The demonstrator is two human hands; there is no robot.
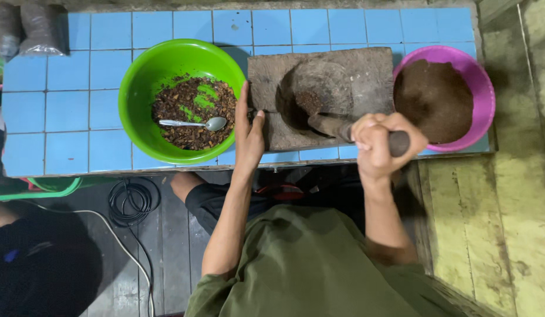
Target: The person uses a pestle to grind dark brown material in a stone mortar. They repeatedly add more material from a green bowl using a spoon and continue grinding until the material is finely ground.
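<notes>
Closest in, an olive-green shirt (pixel 319 264) is seen at the bottom, with a coiled black cable (pixel 130 201) lying on the dark plank floor (pixel 166 246) off to the left. Both forearms are stretched forward over the edge of the blue-tiled surface (pixel 67 111). The right hand (pixel 381 138) is wrapped tight in a fist around the dark stone pestle (pixel 343 130), which is held tilted so its far end sits down in the hollow of the rough grey stone mortar slab (pixel 337 88), right where a small dark clump of ground stuff (pixel 310 101) is piled. The left hand (pixel 249 132) is laid flat and open, fingers together, pressed against the slab's left edge, nothing gripped. Just beside that hand, a round bright green plastic bowl (pixel 149 76) is parked, loaded with brown chopped bits and a metal spoon (pixel 196 123) resting on top. On the right, touching the slab, a round purple plastic bowl (pixel 483 88) is filled with fine dark brown powder. Further back, at the top left corner, clear plastic bags (pixel 40 29) can be made out.
</notes>
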